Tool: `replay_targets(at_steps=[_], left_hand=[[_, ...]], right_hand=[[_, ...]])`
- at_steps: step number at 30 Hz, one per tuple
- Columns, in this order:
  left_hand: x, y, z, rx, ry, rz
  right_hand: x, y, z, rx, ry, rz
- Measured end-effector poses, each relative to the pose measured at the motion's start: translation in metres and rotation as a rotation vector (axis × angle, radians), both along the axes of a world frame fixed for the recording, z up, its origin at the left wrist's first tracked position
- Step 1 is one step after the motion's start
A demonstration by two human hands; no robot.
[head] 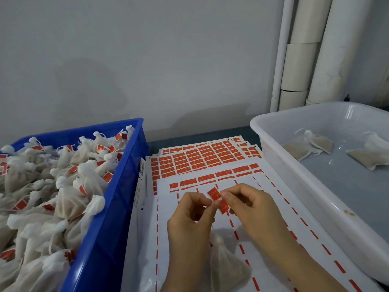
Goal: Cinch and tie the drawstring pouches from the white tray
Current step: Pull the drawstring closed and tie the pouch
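1. Head view: near the lower centre of the frame, a small red label (217, 200) is pinched between the fingertips of both hands.
2. The left hand (189, 220) is curled, with thumb and forefinger closed on the lower left edge of the label.
3. The right hand (250, 209) is curled likewise, its thumb and forefinger gripping the label from the right; the other fingers are bent and nothing else is held.
4. Just below the hands, a filled white pouch (227, 268) with its neck gathered is seen at the bottom centre, over a peeled label sheet (273, 239) edged with red dashes.
5. Whether the pouch rests on the sheet or hangs cannot be told.
6. Further sheets of red labels (202, 157) are spread on the table (200, 134) at the centre of the frame.
7. The white tray (273, 131) is placed at the right edge; a few loose pouches (320, 144) are lying on its floor.
8. A blue crate (117, 207) at the left is heaped with tied pouches (69, 203) bearing red labels.
9. White pipes (305, 49) are seen against the wall at the upper right.
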State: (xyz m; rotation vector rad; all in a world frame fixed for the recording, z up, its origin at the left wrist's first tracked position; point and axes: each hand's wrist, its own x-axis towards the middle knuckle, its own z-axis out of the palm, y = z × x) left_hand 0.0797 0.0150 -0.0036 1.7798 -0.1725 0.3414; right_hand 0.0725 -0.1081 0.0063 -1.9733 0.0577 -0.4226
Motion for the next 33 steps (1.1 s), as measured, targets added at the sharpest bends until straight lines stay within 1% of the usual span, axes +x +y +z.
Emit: replay_targets(at_steps=[5, 11, 16, 20, 23, 26, 28, 33], left_hand=[[0.0002, 0.0005, 0.0005, 0.058, -0.030, 0.035], [0.0001, -0.0012, -0.0023, 0.038, 0.028, 0.026], [-0.0009, -0.0004, -0.0023, 0.072, -0.001, 0.002], [-0.0017, -0.0011, -0.0023, 0.127, -0.080, -0.002], [-0.0028, -0.0013, -0.0015, 0.085, -0.078, 0.010], [-0.0026, -0.0029, -0.0002, -0.017, 0.005, -0.006], [-0.0018, -0.0036, 0.0002, -0.088, 0.064, -0.031], [-0.0005, -0.0021, -0.0031, -0.069, 0.061, -0.008]], right_hand=[[0.0000, 0.0001, -0.0012, -0.075, -0.018, -0.050], [0.0004, 0.0001, 0.0003, -0.056, -0.018, -0.036], [-0.0002, 0.0004, 0.0000, -0.060, -0.023, -0.051], [-0.0008, 0.0017, 0.0004, -0.118, -0.041, -0.053], [-0.0016, 0.0009, 0.0031, -0.089, -0.031, -0.017], [-0.0027, -0.0018, 0.0053, 0.017, -0.011, 0.012], [-0.0021, -0.0032, 0.0046, 0.035, 0.004, 0.037], [-0.0011, -0.0037, 0.0023, 0.055, 0.000, 0.067]])
